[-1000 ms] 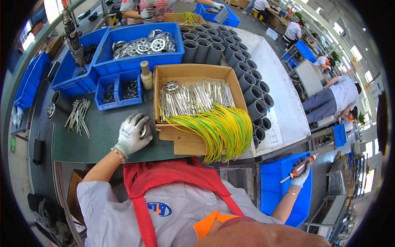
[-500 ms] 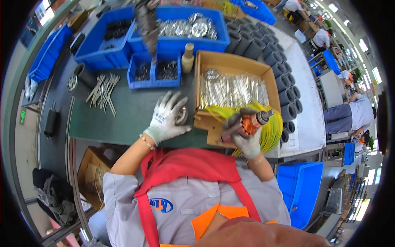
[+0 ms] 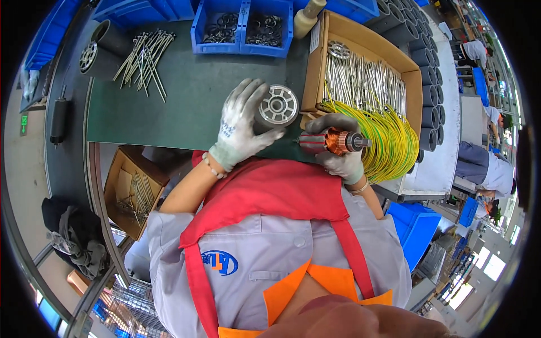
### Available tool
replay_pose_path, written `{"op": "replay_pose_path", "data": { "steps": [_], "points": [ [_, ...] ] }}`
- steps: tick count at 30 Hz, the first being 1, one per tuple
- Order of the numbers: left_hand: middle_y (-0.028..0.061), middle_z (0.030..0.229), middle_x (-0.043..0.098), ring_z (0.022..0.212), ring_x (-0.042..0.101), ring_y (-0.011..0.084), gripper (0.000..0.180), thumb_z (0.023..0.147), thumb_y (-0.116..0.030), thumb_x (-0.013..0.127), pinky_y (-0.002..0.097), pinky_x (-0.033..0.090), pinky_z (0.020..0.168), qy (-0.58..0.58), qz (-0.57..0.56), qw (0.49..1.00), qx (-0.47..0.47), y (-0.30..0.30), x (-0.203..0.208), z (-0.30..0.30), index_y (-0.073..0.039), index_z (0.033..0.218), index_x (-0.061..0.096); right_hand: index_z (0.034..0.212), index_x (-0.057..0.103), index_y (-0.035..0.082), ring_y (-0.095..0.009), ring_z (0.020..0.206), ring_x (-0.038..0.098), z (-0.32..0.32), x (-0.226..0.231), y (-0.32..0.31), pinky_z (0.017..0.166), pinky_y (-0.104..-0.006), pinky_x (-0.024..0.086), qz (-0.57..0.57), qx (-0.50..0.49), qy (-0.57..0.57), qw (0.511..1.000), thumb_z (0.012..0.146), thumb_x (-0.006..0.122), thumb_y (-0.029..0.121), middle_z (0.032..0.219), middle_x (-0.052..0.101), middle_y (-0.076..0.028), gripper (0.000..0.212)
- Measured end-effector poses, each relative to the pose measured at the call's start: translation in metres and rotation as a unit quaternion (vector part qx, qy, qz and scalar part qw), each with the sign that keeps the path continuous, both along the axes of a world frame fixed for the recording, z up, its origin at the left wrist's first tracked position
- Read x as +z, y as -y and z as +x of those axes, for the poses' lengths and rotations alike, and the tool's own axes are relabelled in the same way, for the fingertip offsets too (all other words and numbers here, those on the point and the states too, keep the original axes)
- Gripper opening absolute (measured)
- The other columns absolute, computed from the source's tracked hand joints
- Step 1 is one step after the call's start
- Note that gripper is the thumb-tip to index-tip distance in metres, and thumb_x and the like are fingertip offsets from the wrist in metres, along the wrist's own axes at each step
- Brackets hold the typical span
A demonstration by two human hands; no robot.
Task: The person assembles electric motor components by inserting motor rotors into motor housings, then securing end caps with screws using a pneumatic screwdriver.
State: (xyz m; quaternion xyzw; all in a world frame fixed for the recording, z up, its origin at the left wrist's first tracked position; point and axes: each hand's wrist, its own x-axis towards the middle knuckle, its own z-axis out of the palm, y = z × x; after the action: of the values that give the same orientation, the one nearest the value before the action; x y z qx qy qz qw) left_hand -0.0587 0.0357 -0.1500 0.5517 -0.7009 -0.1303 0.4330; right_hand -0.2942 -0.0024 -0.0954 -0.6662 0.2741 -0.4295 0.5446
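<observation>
My left hand (image 3: pixel 241 121), in a white glove, lies against a dark cylinder with a spoked silver end cap (image 3: pixel 277 105). Its fingers curve along the cylinder's left side and the thumb reaches below, holding it on the green mat. My right hand (image 3: pixel 340 149), gloved as well, is wrapped around a motor armature (image 3: pixel 337 141) with copper windings and a short shaft. The armature lies nearly level, its commutator end pointing right and its other end toward the cylinder. The palm and fingers hide part of it.
Right of my hands stands a cardboard box (image 3: pixel 315 73) of metal shafts, with yellow-green wires (image 3: pixel 394 147) beside it. Grey tubes (image 3: pixel 431 101) line the far right. Blue bins (image 3: pixel 242 49) of small rings, a cream bottle (image 3: pixel 307 21) and loose metal rods (image 3: pixel 147 59) sit farther back.
My right hand has brought the armature closer to the cylinder and turned it from slanted to nearly level. The cylinder's end cap now shows more fully beside my left hand. The whole view has shifted.
</observation>
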Motion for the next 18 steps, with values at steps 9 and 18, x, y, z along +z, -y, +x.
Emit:
{"op": "replay_pose_path", "data": {
  "steps": [9,18],
  "points": [
    [0.0196,0.136,0.052,0.131,0.046,0.0383,0.080,0.065,-0.024,0.082,0.0465,0.036,0.110,-0.053,0.053,0.993,-0.090,0.017,-0.001,0.001,-0.003,0.135,0.051,0.101,0.056,0.001,-0.028,0.084,0.065,-0.001,0.027,0.003,0.079,-0.0448,0.055,-0.036,0.048,0.070,0.996,0.071,0.066,-0.006,0.089,0.063,-0.015,0.033],
    [0.0205,0.131,0.055,0.128,0.047,0.0399,0.072,0.065,-0.021,0.077,0.0468,0.039,0.107,-0.082,0.053,0.991,-0.089,0.022,-0.002,-0.004,-0.002,0.129,0.053,0.101,0.057,0.000,-0.024,0.085,0.064,0.060,0.042,0.038,0.074,-0.0355,0.054,-0.140,0.077,0.125,0.979,0.068,0.069,-0.008,0.087,0.064,-0.014,0.035]
  ]
}}
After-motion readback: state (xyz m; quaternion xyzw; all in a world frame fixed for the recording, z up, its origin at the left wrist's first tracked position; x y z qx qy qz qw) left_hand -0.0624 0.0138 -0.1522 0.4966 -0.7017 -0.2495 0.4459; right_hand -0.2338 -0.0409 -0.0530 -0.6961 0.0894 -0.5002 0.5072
